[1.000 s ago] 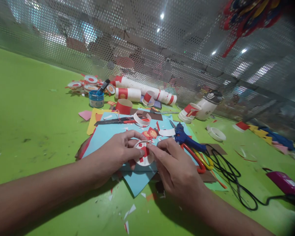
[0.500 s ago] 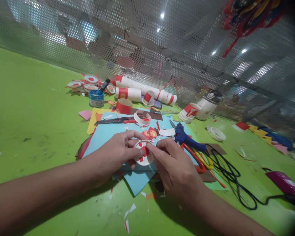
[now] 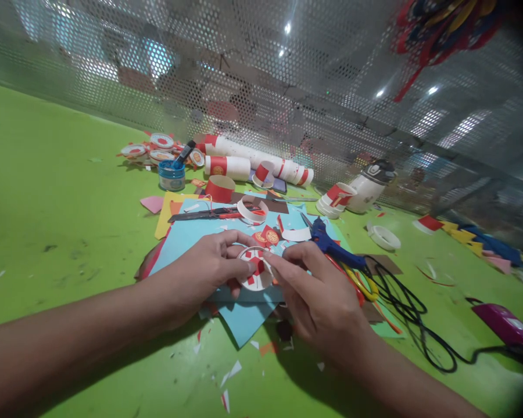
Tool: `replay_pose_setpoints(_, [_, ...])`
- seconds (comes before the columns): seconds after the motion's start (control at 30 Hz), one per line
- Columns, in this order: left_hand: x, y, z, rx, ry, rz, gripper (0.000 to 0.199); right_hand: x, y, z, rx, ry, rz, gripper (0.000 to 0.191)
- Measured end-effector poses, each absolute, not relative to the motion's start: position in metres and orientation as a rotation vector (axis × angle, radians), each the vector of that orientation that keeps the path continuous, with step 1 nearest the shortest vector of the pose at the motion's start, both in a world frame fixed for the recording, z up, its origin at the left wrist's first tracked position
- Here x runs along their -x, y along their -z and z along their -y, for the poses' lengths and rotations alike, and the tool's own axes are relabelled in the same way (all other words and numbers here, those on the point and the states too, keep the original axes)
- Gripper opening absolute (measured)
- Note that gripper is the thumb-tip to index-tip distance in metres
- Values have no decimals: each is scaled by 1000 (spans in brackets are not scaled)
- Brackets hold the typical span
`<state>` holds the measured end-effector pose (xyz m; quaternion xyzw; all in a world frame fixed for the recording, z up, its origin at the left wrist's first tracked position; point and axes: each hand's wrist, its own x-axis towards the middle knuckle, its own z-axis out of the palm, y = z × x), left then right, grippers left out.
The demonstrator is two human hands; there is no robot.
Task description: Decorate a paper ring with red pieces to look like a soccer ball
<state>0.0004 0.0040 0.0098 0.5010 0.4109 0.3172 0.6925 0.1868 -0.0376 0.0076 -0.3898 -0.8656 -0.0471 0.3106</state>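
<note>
A round white paper cup base (image 3: 261, 282), with red paper pieces on its face, sits between my hands above the blue paper sheets (image 3: 239, 325). My left hand (image 3: 204, 264) pinches it at the left, thumb on the face and fingers behind. My right hand (image 3: 320, 290) has its fingertips closed at the right rim; whether a small piece is between them is hidden. Just beyond lie red stickers with gold print (image 3: 270, 236) and a white paper ring (image 3: 251, 210). A blue glue gun (image 3: 337, 247) is right beside my right hand, next to scissors with yellow and orange handles (image 3: 362, 283).
At the back are a blue jar (image 3: 171, 175), stacked paper cups (image 3: 261, 157), a red paper ring (image 3: 220, 188) and a white bottle (image 3: 368, 188). A black cable (image 3: 412, 307) loops at right near a magenta device (image 3: 503, 325). Paper scraps litter the green table (image 3: 70, 232).
My right hand has shifted slightly right, its fingertips moving from the disc's upper face to its right rim. More of the red pieces shows. My left hand keeps its grip.
</note>
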Motion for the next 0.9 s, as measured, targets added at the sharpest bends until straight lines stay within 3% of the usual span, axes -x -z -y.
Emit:
replay_pose_setpoints(0.27, [-1, -9, -4, -1068, -703, -914, 29, -191, -20, 36, 1030, 84, 2232, 25])
replay_pose_setpoints(0.9, [-1, -7, -3, -1150, -672, -958, 24, -184, -15, 39, 1021, -14, 2313, 28])
